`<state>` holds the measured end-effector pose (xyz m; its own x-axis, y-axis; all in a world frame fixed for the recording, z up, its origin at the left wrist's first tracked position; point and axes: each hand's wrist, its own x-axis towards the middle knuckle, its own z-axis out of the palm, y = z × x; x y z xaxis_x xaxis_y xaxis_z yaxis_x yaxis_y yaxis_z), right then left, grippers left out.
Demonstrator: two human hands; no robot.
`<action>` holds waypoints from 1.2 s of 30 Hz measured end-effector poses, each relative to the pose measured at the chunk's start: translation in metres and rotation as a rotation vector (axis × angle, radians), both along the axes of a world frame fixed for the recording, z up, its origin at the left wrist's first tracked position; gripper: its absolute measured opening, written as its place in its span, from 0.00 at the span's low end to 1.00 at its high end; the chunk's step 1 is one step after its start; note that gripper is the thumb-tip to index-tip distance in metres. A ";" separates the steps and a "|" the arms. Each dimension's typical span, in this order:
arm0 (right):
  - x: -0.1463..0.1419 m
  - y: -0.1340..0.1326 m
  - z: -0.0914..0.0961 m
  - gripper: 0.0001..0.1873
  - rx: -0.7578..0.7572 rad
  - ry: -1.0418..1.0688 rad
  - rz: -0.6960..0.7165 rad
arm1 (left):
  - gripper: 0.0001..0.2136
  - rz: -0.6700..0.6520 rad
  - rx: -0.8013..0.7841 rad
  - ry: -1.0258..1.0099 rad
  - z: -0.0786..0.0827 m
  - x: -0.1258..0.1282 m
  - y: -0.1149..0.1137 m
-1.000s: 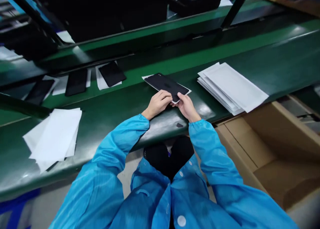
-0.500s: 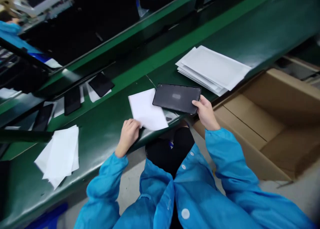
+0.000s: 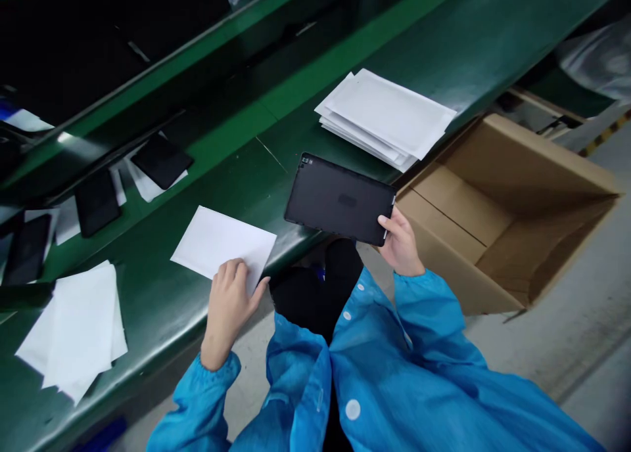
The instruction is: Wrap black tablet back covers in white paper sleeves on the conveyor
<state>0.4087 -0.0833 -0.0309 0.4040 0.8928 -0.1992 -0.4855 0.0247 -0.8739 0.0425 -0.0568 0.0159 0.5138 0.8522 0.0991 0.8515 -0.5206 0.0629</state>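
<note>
My right hand grips a black tablet by its right end, thumb on top. The tablet is held over the bench's front edge, its back with a camera corner facing up. My left hand lies on a white paper sleeve on the green bench, fingers extended over its near edge and thumb apart. Whether the sleeve has anything inside cannot be seen. A stack of white sleeves sits behind the tablet. More white sleeves lie fanned out to the left.
Several black tablets rest on white sleeves along the far left of the green bench. An open cardboard box stands at the right, against the bench edge. A dark raised ledge runs along the back.
The white sleeve has moved left and turned, away from beneath the tablet. My left hand has gone from pinching its corner to lying flat on it. The tablet has tilted in my right hand.
</note>
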 end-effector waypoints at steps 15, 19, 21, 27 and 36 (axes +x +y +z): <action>-0.008 -0.012 0.003 0.23 -0.026 0.010 0.000 | 0.08 0.216 -0.211 -0.500 0.008 0.017 0.016; -0.009 -0.014 0.003 0.23 -0.032 -0.026 0.016 | 0.08 0.290 -0.261 -0.516 0.011 0.013 0.024; -0.009 -0.015 0.002 0.23 -0.031 -0.043 0.038 | 0.08 0.314 -0.260 -0.513 0.010 0.010 0.027; -0.019 -0.021 -0.005 0.22 -0.027 -0.129 0.021 | 0.05 0.355 -0.266 -0.617 0.002 0.006 0.032; -0.058 -0.037 -0.012 0.28 -0.078 -0.153 0.067 | 0.07 0.363 -0.450 -0.814 -0.007 0.011 0.036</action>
<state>0.3505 -0.1207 -0.0426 0.3750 0.9031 -0.2092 -0.3448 -0.0736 -0.9358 0.0534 -0.0205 0.0093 0.1339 0.9888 -0.0656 0.5637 -0.0216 0.8257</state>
